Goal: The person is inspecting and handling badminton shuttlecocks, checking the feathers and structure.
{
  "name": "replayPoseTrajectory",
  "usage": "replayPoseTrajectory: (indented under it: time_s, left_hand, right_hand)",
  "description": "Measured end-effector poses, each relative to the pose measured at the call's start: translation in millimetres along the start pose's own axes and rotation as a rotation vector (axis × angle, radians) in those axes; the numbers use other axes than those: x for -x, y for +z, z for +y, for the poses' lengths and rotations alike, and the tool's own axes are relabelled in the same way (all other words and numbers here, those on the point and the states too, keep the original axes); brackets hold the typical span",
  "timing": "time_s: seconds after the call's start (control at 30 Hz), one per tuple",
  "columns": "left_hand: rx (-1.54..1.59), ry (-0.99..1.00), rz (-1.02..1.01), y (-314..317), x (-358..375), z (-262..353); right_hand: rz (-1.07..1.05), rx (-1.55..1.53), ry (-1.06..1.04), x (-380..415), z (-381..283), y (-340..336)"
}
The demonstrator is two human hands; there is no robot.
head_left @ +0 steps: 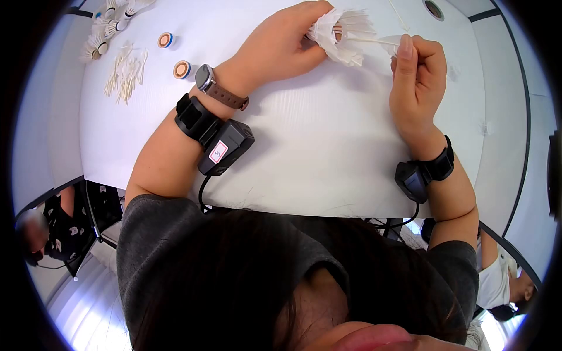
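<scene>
My left hand (287, 44) is closed around a white feather shuttlecock (351, 35), whose frayed skirt points to the right. Its base is hidden inside my fingers. Between thumb and forefinger, my right hand (418, 82) pinches a white feather (393, 49) by its vane end. The feather's thin shaft runs left to the shuttlecock's skirt and overlaps it in this view. Just above my right hand, another slim white shaft (400, 14) lies on the table.
On the white table (304, 146), two cork bases (182, 69) with blue rims lie left of my left hand. Beyond them are a pile of bare feather shafts (126, 73) and several shuttlecocks (96, 44). A round fitting (433, 9) sits at the far edge. Other people are at both sides.
</scene>
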State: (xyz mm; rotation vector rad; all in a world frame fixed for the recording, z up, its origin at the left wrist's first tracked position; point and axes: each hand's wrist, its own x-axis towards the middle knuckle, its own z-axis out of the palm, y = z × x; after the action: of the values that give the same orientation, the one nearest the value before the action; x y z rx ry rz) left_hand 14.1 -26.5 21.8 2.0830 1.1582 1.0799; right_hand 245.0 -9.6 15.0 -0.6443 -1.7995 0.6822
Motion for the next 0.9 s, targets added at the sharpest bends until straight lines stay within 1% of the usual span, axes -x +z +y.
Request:
replayPoseTrajectory:
  time_s: [0.07, 0.17, 0.33, 0.47, 0.63, 0.67, 0.83, 0.87, 0.9]
  left_hand:
    - [0.047, -0.076, -0.029, -2, 0, 9]
    - [0.022, 0.022, -0.019, 1, -1, -3]
    - [-0.002, 0.022, -0.033, 0, -2, -2]
    - [0.008, -0.031, -0.023, 0, -2, 8]
    - [0.066, -0.134, -0.077, -2, -2, 12]
    - [0.067, -0.151, -0.093, -2, -2, 13]
    - [0.080, -0.122, -0.120, -5, 0, 15]
    - [0.083, -0.118, -0.122, -5, 0, 15]
    - [0.087, -0.069, -0.101, -4, 1, 12]
  right_hand:
    - [-0.006, 0.012, -0.040, 0, 0, 0]
    - [-0.032, 0.031, -0.099, 0, -3, -1]
    - [-0.041, 0.020, -0.133, -1, -5, -1]
    - [-0.050, 0.011, -0.109, 0, -4, -1]
    - [-0.078, 0.021, -0.119, -2, -8, 2]
    - [-0.092, 0.014, -0.094, -2, -9, 1]
    - [-0.157, -0.035, 0.024, -1, -13, 3]
    - [-0.162, -0.057, 0.008, -1, -11, 2]
    - [-0.171, -0.061, 0.016, -1, -12, 2]
